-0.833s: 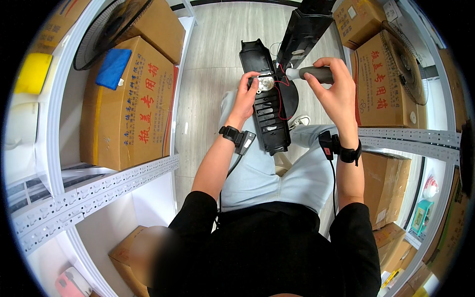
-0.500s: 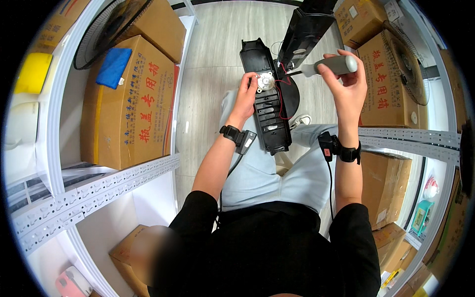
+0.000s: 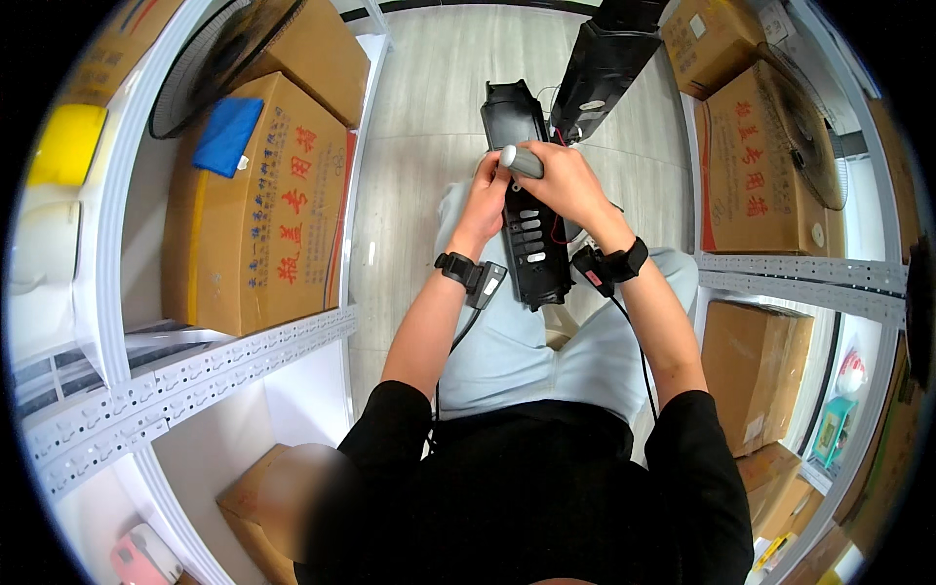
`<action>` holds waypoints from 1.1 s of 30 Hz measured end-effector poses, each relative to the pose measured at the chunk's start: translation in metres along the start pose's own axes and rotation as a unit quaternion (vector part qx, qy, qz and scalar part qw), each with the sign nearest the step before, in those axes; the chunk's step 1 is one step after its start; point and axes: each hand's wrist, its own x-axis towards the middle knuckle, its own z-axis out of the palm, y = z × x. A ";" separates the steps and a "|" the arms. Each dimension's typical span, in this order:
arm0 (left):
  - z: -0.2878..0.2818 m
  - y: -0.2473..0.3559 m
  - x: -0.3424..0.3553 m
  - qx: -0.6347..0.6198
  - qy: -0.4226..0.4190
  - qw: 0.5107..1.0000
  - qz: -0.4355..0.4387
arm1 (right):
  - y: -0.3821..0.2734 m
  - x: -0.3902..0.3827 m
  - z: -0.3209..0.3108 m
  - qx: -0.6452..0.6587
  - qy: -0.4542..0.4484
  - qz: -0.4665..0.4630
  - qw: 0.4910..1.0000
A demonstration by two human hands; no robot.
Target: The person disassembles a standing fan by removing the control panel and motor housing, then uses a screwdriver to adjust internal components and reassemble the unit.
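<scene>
Right hand (image 3: 567,179) holds grey-handled tool (image 3: 523,162) over open black casing (image 3: 514,117).

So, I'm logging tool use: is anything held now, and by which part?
The right hand holds the screwdriver by its grey handle. The left hand is at the edge of the housing; whether its grip holds anything cannot be told.

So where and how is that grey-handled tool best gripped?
Probably around the thick grey handle, coming from the right: its rounded end tilts up toward the camera, the right hand wraps it from that side, and the left hand crowds the other. The tool's far end is hidden.
</scene>
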 end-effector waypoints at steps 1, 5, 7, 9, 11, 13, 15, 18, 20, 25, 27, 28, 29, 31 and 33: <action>-0.005 -0.003 0.002 0.018 -0.001 1.000 0.006 | 0.001 0.004 0.001 -0.008 -0.004 -0.005 1.000; 0.002 0.002 -0.001 0.010 0.003 1.000 -0.012 | 0.005 0.010 0.000 -0.042 -0.010 -0.018 0.999; 0.004 0.003 -0.002 0.011 0.006 1.000 0.005 | 0.003 0.012 -0.002 -0.069 -0.017 -0.030 0.997; 0.003 0.003 -0.002 0.018 0.008 1.000 -0.011 | 0.002 0.013 -0.003 -0.111 -0.030 -0.039 0.993; 0.006 0.005 -0.004 0.011 0.010 1.000 -0.025 | 0.006 0.015 -0.004 -0.131 -0.032 -0.061 0.989; 0.012 0.011 -0.007 -0.012 0.011 0.999 -0.036 | 0.009 0.017 -0.004 -0.139 -0.024 -0.070 0.988; 0.009 0.011 -0.006 -0.036 0.002 0.998 -0.044 | 0.011 0.020 -0.003 -0.134 -0.004 -0.068 0.989; 0.009 0.013 -0.006 -0.020 -0.010 0.999 -0.029 | 0.011 0.034 -0.001 -0.053 0.045 -0.028 0.997; 0.012 0.016 -0.007 -0.013 -0.023 0.999 -0.025 | 0.015 0.044 0.003 -0.018 0.062 0.014 0.998; 0.017 0.028 -0.012 -0.006 -0.028 0.999 -0.023 | 0.031 0.043 0.001 0.025 0.098 0.061 0.993; 0.020 0.032 -0.013 -0.013 -0.014 1.000 -0.019 | 0.035 0.029 -0.003 0.011 0.123 0.081 0.989; 0.021 0.034 -0.014 -0.017 -0.006 1.000 -0.016 | 0.036 0.021 -0.006 0.013 0.123 0.092 0.988; 0.019 0.032 -0.014 -0.030 -0.009 0.999 -0.023 | 0.039 0.015 -0.010 0.013 0.124 0.104 0.987; 0.016 0.029 -0.011 -0.056 -0.015 0.998 -0.035 | 0.048 0.003 -0.010 0.034 0.119 0.114 0.986; 0.015 0.027 -0.010 -0.049 -0.021 0.998 -0.024 | 0.044 -0.009 -0.014 0.039 0.111 0.125 0.985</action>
